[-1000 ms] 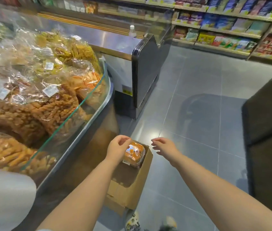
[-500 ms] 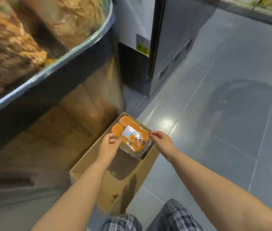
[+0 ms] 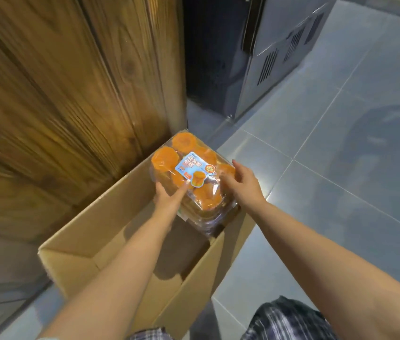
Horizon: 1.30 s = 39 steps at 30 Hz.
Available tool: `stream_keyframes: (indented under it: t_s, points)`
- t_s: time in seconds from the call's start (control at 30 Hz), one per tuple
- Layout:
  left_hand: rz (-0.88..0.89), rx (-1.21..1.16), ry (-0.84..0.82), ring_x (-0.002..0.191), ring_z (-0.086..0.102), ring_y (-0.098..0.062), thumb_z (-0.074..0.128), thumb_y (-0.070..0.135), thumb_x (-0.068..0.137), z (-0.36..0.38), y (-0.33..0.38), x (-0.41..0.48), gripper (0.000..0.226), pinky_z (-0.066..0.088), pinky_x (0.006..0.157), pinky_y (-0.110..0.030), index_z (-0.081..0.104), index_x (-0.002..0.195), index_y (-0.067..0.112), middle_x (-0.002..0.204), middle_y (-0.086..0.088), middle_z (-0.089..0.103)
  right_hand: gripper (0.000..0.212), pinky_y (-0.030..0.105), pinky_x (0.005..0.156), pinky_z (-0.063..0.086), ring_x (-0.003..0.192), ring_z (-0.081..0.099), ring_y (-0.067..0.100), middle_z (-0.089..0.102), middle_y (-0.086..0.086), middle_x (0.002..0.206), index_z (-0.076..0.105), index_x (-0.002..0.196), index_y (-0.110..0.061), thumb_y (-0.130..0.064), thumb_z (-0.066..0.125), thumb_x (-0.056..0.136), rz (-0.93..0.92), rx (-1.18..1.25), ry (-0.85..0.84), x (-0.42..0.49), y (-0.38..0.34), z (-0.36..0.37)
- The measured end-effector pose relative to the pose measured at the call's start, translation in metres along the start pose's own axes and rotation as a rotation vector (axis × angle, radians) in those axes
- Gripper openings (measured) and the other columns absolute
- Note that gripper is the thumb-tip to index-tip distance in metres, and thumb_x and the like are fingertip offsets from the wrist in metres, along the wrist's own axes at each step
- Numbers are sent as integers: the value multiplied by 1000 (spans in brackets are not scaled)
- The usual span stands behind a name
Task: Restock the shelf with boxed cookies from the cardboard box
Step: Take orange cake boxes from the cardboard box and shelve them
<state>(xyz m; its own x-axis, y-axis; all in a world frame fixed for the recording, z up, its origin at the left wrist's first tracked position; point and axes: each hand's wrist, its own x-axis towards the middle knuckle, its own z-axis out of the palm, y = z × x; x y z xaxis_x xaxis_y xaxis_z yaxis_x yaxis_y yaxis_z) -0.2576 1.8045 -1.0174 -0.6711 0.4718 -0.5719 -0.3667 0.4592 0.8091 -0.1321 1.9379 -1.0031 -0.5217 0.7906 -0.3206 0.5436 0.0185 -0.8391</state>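
Item: cookie box (image 3: 194, 168), clear, at the far end of the cardboard box (image 3: 101, 231), atop further packs (image 3: 208, 224). Your left hand (image 3: 167, 200) grips its near-left edge; your right hand (image 3: 245, 185) clasps its right side. Status: pick-up under way, shelving outstanding, shelf out of view.

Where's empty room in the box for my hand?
Bare: the near half of the brown cardboard box; grey tiled floor to its right. Crowded: its far end, where left hand and right hand hold the clear plastic pack of orange cookies.
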Motion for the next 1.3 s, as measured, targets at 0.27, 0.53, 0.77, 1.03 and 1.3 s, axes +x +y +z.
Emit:
stream_keyframes:
  t_s: [0.27, 0.53, 0.77, 1.03, 1.3]
  points:
    - [-34, -220, -29, 127, 47, -26, 79, 38, 70, 19, 3, -5, 113, 44, 97, -47, -5, 146, 42, 146, -2, 38, 54, 48, 94, 52, 118, 57, 22, 54, -4, 134, 40, 136, -32, -53, 55, 88, 3, 14, -104, 0, -3, -3]
    - [125, -213, 101, 127, 45, -26, 79, 23, 74, -10, 11, -22, 105, 44, 100, -49, 6, 147, 39, 145, -1, 34, 35, 30, 87, 55, 106, 60, 10, 59, -14, 113, 48, 124, -33, -42, 58, 91, -46, 163, -117, -19, -8, 10]
    - [391, 190, 274, 130, 41, -22, 80, 35, 71, -53, 36, -51, 93, 40, 102, -44, 23, 145, 41, 145, 1, 34, 27, 26, 89, 48, 107, 56, 10, 60, -11, 113, 60, 119, -28, -37, 46, 98, -45, 93, -102, -17, -11, 35]
    - [530, 883, 460, 111, 52, -18, 68, 51, 77, -80, 48, -65, 88, 46, 73, -29, 13, 146, 44, 134, 1, 35, 75, 50, 103, 44, 129, 45, 31, 49, 6, 140, 42, 139, -20, -57, 65, 79, 106, -286, 46, 3, -4, 28]
    - [412, 878, 448, 116, 50, -22, 67, 53, 78, -83, 18, -54, 91, 52, 79, -36, 10, 147, 41, 137, -3, 35, 105, 49, 103, 40, 134, 40, 34, 38, 10, 148, 22, 146, -15, -57, 76, 67, 548, -50, -207, 16, -13, 27]
